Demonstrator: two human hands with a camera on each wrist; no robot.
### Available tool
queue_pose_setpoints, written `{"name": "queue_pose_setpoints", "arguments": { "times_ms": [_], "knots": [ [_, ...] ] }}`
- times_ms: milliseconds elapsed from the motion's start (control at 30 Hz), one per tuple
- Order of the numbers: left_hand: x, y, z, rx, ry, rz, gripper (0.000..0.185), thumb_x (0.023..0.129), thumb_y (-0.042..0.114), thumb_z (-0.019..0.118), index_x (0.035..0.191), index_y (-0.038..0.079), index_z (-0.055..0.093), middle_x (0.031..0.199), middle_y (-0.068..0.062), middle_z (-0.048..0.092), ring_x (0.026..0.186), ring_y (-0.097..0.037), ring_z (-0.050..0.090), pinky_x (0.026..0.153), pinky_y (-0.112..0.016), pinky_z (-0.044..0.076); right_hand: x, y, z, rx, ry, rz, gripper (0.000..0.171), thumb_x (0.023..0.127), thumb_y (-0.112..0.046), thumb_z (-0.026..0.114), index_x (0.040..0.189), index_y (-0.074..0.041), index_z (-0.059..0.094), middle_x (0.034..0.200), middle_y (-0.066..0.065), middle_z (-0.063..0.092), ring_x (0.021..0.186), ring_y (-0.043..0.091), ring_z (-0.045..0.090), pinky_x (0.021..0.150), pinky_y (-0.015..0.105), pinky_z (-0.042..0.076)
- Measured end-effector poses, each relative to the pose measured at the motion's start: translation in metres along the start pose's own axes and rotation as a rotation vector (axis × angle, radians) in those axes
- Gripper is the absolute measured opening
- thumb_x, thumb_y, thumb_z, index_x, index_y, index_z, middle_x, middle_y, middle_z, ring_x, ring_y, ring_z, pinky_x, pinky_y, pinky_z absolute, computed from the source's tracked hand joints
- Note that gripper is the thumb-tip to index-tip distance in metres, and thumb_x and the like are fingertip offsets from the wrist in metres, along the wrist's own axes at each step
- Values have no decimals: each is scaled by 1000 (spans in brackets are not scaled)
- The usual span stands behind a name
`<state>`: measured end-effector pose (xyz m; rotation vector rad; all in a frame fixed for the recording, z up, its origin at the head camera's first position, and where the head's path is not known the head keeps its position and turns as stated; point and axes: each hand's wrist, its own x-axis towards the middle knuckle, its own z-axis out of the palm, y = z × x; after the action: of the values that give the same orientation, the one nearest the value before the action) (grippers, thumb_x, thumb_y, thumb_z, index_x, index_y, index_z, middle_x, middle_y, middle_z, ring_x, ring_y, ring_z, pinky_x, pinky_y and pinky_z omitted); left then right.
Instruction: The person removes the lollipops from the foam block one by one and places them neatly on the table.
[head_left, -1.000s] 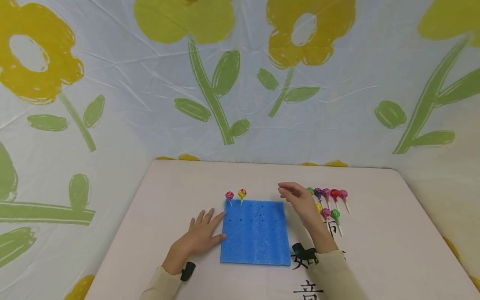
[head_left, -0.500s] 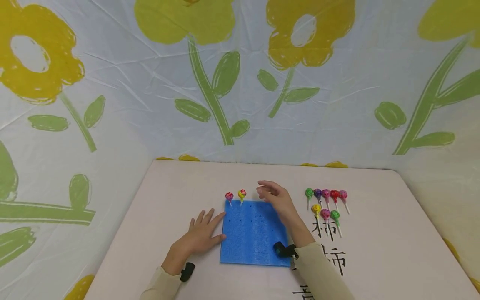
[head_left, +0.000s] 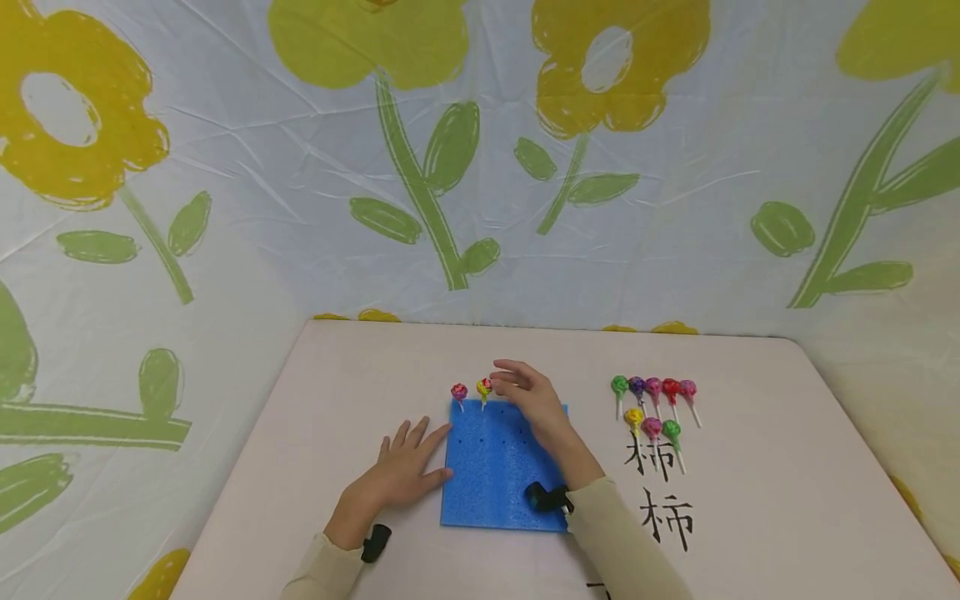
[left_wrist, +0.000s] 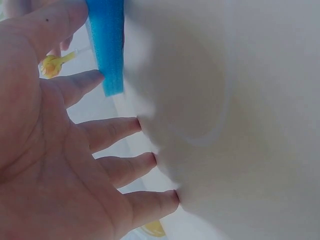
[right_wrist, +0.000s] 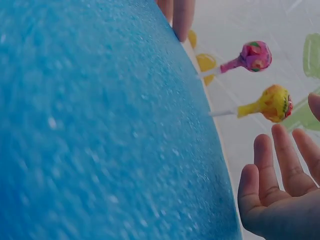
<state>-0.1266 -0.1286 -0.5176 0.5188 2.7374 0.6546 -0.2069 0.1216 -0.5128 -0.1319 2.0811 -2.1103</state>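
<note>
While the left hand (head_left: 401, 475) lies flat on the table (head_left: 750, 517) with its fingers straight and spread, its index and thumb tips touch the left edge of the blue foam pad (head_left: 495, 483); it grips nothing. The left wrist view shows the same: fingertips pressed to the table surface, forefinger against the pad's blue edge. At the pad's far edge two lollipops stand upright in it, a pink one (head_left: 459, 391) at the far left corner and a yellow one (head_left: 484, 387) just to its right. Rows of small dark holes dot the pad's far half. The right hand (head_left: 528, 396) hovers over the pad's far edge, just right of the yellow lollipop, fingertips very near its head; whether they touch it cannot be told. The right wrist view shows that hand's fingers loosely extended, palm bare, nothing held. Well to the right of the pad, apart from it, eight more lollipops (head_left: 654, 404) lie on the table in two rows, beside black printed characters (head_left: 663, 492).
</note>
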Motion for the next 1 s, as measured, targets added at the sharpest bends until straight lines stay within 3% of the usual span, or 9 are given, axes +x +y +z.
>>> {"name": "queue_pose_setpoints", "arguments": {
  "times_ms": [367,633,1000],
  "knots": [
    [1,-1,0,-4,-3,0,68,98,42,63,156,17,37,159,-25,27,144,-54,17,106,-76,14,1,7,6,-50,-16,11,48,94,-18,72,139,-7,58,126,10,65,120,29,57,107,63,32],
    [1,-2,1,18,1,13,67,99,42,62,155,16,37,158,-26,27,143,-54,18,105,-77,15,2,9,8,-74,-23,9,46,93,-10,72,136,-4,60,119,12,66,112,28,60,101,55,40],
    [2,-5,2,20,3,22,67,99,43,60,156,17,36,159,-25,27,144,-54,18,105,-76,16,2,9,8,-71,-20,19,35,93,-13,73,126,-5,67,113,11,68,106,23,63,101,48,45]
  ]
}}
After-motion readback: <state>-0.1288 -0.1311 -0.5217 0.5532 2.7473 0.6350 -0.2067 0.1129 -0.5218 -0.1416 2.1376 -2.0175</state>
